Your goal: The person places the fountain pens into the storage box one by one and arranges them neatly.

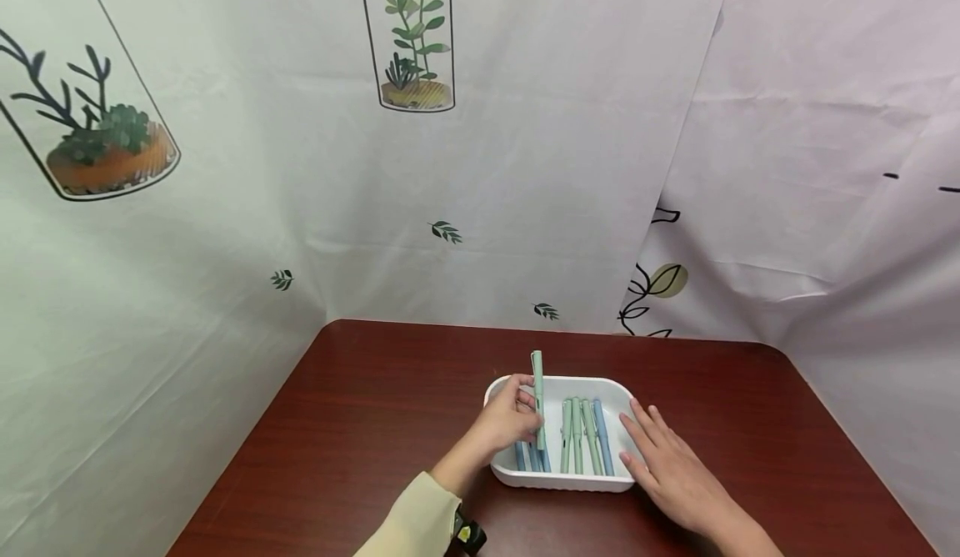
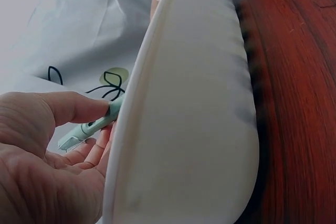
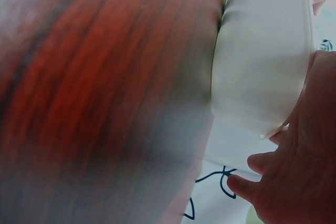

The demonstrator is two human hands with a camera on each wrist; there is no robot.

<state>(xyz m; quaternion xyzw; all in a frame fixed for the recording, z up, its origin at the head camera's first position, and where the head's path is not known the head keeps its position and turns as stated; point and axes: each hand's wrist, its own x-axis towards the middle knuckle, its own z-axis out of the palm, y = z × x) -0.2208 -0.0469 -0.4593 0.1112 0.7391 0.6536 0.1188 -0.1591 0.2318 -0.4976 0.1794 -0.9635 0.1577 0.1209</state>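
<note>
My left hand (image 1: 512,417) pinches a light green pen (image 1: 537,386) between thumb and fingers. The pen stands nearly upright over the left part of a white tray (image 1: 562,483). Beneath that hand lie several blue pens (image 1: 534,459), partly hidden by it. Toward the tray's right side, several green pens (image 1: 577,436) and one blue pen (image 1: 603,438) lie side by side. My right hand (image 1: 675,472) touches the tray's right rim, its fingers straight and spread. In the left wrist view, the held pen (image 2: 86,130) shows behind the tray wall (image 2: 189,103).
The tray rests on a dark red wooden table (image 1: 360,424). A pale cloth (image 1: 525,190) printed with plants hangs behind the table and along its sides. A dark watch-like device (image 1: 468,534) sits at the left wrist, by a pale yellow sleeve (image 1: 420,519).
</note>
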